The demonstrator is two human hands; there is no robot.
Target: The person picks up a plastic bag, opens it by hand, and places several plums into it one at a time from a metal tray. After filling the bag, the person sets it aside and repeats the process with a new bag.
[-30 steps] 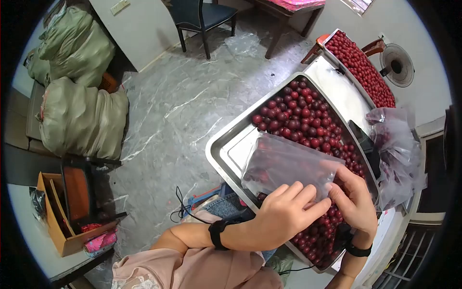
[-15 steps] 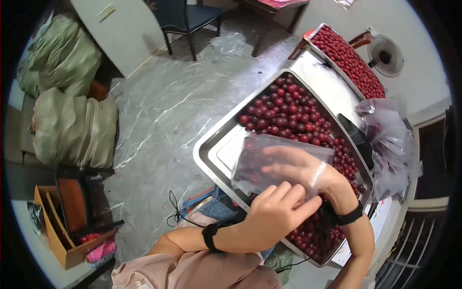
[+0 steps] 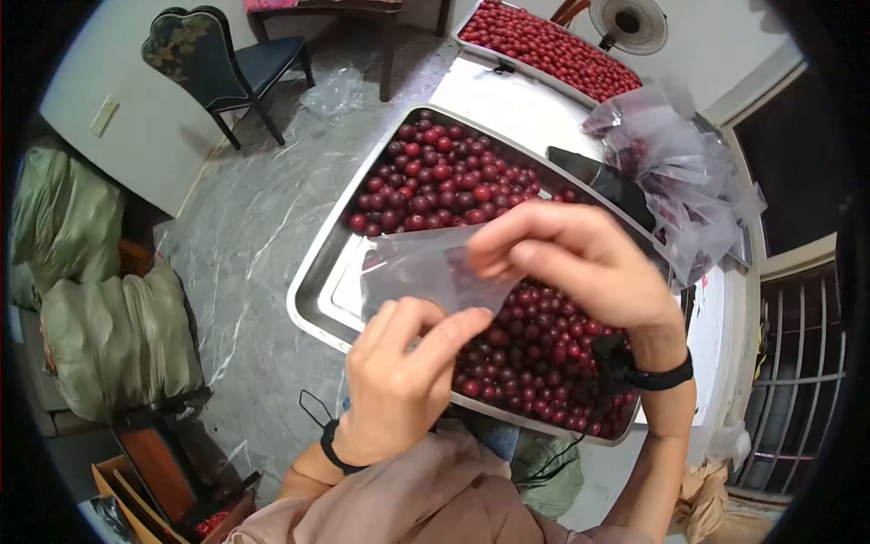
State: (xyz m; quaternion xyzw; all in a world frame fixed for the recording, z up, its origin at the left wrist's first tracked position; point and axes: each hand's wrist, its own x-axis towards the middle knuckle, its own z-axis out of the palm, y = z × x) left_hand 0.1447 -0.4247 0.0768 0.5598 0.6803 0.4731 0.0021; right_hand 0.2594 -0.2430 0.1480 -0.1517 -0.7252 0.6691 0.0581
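Note:
A clear plastic bag (image 3: 419,270) hangs over a large steel tray (image 3: 315,283) full of dark red fruits (image 3: 444,177). My left hand (image 3: 399,381) pinches the bag's lower edge from below, and my right hand (image 3: 571,258) grips its right edge from above. Both hands hold the bag above the tray's near half. The bag looks almost empty; its inside is hard to see.
A second tray of red fruits (image 3: 544,41) stands at the far end of the white table (image 3: 507,100). A heap of filled plastic bags (image 3: 675,172) lies at the right beside a dark device (image 3: 603,177). A chair (image 3: 231,63), a fan (image 3: 630,20) and green sacks (image 3: 109,335) stand around.
The view has swung right and up. Both hands have lifted the bag off the fruits; my right hand came out from the bag area and now grips its right edge.

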